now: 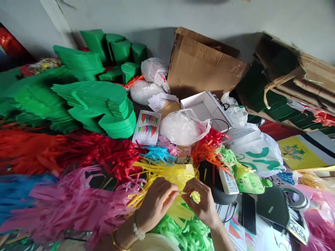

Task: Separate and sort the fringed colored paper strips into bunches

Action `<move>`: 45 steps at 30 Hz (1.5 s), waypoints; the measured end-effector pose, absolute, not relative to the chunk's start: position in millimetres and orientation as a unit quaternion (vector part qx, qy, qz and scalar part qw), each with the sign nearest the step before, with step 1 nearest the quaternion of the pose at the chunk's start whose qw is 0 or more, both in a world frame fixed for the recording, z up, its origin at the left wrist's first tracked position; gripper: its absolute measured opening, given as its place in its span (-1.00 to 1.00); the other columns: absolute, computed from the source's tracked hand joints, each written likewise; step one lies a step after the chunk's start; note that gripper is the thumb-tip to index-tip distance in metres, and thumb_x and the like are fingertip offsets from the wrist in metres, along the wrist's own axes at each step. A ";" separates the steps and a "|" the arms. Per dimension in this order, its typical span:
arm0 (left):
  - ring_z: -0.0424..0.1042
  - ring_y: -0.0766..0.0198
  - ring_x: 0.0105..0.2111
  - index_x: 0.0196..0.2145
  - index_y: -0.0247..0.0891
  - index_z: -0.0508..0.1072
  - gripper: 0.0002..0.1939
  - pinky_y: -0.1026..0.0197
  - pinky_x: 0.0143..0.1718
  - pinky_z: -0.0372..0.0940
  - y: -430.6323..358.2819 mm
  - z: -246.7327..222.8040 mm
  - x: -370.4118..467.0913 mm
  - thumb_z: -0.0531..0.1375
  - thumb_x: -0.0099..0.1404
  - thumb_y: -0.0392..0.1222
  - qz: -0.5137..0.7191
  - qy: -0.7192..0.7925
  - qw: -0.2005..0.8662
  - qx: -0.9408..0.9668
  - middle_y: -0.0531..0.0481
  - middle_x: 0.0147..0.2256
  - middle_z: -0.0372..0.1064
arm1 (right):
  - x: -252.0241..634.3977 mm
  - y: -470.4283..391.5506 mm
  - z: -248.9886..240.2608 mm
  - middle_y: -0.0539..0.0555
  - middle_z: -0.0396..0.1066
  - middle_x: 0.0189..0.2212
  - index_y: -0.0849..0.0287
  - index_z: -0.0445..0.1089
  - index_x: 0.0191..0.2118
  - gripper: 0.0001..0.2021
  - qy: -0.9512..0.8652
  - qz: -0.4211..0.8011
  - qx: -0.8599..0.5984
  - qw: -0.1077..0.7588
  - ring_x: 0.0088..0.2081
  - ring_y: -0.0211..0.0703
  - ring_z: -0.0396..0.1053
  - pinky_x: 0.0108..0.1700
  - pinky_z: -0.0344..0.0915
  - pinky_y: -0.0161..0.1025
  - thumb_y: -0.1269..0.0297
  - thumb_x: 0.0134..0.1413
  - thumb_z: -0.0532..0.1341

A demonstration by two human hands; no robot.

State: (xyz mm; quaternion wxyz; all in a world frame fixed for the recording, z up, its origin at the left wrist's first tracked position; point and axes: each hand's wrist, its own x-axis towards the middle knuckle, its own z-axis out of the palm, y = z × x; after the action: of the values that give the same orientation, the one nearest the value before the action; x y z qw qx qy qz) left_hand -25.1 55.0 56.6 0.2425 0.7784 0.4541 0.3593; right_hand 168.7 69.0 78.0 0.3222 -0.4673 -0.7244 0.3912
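Your left hand point(157, 198) and right hand point(200, 199) pinch the yellow fringed streamer point(180, 208), fingertips together; likely light, soft, easily torn, best held at its gathered middle.

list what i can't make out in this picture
Head view: ends of the thin strand, hidden by the left hand and right hand.
Head view: contents of the white bag, obscured by cloudy plastic.
Head view: small print on the card, too small.
Head view: blue strips, blurred, cut off by the left edge.
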 end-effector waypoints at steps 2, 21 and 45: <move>0.33 0.23 -0.35 -0.25 -0.20 0.35 -0.87 0.16 -0.22 0.25 55.8 57.6 -24.8 0.06 0.40 -0.37 0.348 0.436 0.221 0.800 0.05 -0.41 0.37 | 168.6 68.2 78.2 0.03 0.38 -0.41 0.15 0.38 -0.35 -0.96 -0.728 0.369 -0.475 0.329 -0.41 -0.21 0.35 -0.36 0.34 -0.28 0.39 0.11 0.25; 0.36 0.20 -0.28 -0.19 -0.21 0.30 -0.89 0.18 -0.22 0.27 53.0 58.7 -23.3 0.05 0.38 -0.37 0.347 0.430 0.286 0.783 -0.01 -0.31 0.35 | 171.3 71.4 90.9 0.03 0.40 -0.43 0.14 0.43 -0.36 -0.94 -0.753 0.343 -0.460 0.323 -0.45 -0.24 0.37 -0.39 0.35 -0.30 0.44 0.04 0.27; 0.38 0.23 -0.25 -0.25 -0.19 0.29 -0.86 0.23 -0.22 0.28 59.5 65.9 -25.8 0.03 0.37 -0.40 0.306 0.413 0.362 0.778 0.02 -0.31 0.36 | 172.0 69.1 86.5 0.01 0.39 -0.44 0.13 0.40 -0.35 -0.85 -0.762 0.341 -0.446 0.324 -0.43 -0.23 0.34 -0.37 0.32 -0.29 0.53 -0.04 0.23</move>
State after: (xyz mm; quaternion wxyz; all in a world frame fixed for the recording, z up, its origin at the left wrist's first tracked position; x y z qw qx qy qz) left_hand -25.8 59.5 65.9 0.3615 0.7779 0.4131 0.3058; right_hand 172.0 69.1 86.5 0.3235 -0.4465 -0.7616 0.3406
